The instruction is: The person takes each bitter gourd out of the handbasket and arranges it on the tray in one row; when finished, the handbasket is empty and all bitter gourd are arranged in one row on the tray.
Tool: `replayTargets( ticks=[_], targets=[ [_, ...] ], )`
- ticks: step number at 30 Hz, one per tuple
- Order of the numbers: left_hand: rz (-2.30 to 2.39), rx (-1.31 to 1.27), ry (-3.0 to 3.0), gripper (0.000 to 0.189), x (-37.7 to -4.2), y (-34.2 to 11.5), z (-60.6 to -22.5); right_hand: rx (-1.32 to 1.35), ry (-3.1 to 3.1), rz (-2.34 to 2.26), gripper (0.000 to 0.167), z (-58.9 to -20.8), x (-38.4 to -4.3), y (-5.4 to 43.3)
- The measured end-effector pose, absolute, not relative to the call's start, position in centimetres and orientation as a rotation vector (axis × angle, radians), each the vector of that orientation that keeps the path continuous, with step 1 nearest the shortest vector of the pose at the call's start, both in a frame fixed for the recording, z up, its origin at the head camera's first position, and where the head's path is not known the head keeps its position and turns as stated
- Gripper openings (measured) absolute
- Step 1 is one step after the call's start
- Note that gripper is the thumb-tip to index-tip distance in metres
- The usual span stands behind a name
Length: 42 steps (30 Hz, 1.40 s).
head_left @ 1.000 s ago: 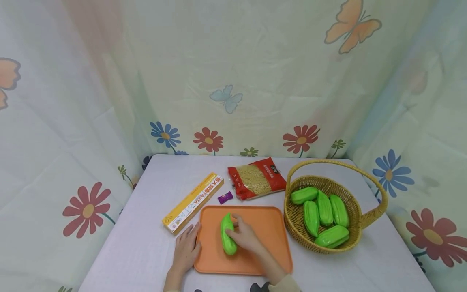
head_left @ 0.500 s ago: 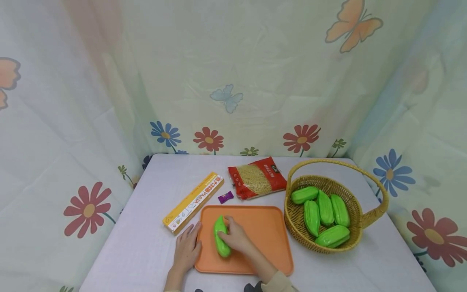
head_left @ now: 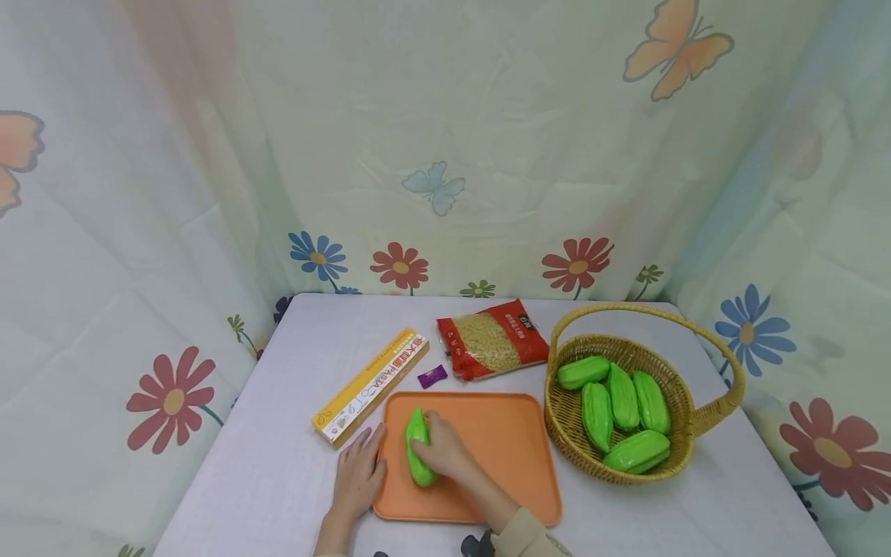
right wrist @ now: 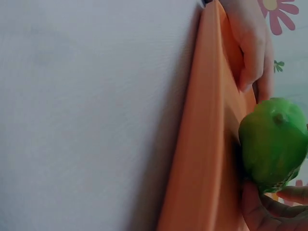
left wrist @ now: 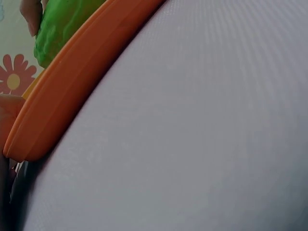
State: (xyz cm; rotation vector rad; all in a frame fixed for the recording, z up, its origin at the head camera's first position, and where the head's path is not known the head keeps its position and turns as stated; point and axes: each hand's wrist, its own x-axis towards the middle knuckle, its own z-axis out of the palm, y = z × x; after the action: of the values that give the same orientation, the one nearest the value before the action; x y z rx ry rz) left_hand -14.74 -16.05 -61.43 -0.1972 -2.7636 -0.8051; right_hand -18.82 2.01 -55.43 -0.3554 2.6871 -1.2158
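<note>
A bright green, ridged gourd [head_left: 418, 455], tapering at its far end, is over the left part of an orange tray [head_left: 501, 445]. My right hand [head_left: 447, 449] grips it from the right, thumb on the near side and fingers at the far side. In the right wrist view the gourd's rounded end [right wrist: 273, 142] shows, with the right fingers [right wrist: 276, 211] against it. My left hand [head_left: 358, 476] rests along the tray's left edge with fingers extended. In the left wrist view the tray's side wall [left wrist: 62, 103] hides the gourd's lower part.
On the right stands a wicker basket [head_left: 557, 452] with a tall handle, holding several similar green gourds [head_left: 623, 402]. Behind the tray lie a red pasta bag [head_left: 490, 340] and a small purple wrapped sweet [head_left: 432, 377]. A yellow-and-white pasta box [head_left: 370, 388] lies diagonally at the left.
My right hand has shifted the gourd left across the tray, nearer the left hand, with a slight further shift lately. The left hand has stayed at the tray's edge.
</note>
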Motion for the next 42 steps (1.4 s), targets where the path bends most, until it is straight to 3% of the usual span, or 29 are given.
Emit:
replayTargets(
  ticks=[22, 42],
  targets=[
    [-0.856, -0.17, -2.795, 0.045, -14.7, -16.0, -61.2, -0.482, 2.513, -1.341, 0.064, -55.1, -17.8, 1.5],
    [-0.853, -0.18, -2.761, 0.044, -14.6, -15.9, -61.1, -0.444, 2.402, -1.424, 0.06, -55.3, -17.8, 2.2]
  ],
)
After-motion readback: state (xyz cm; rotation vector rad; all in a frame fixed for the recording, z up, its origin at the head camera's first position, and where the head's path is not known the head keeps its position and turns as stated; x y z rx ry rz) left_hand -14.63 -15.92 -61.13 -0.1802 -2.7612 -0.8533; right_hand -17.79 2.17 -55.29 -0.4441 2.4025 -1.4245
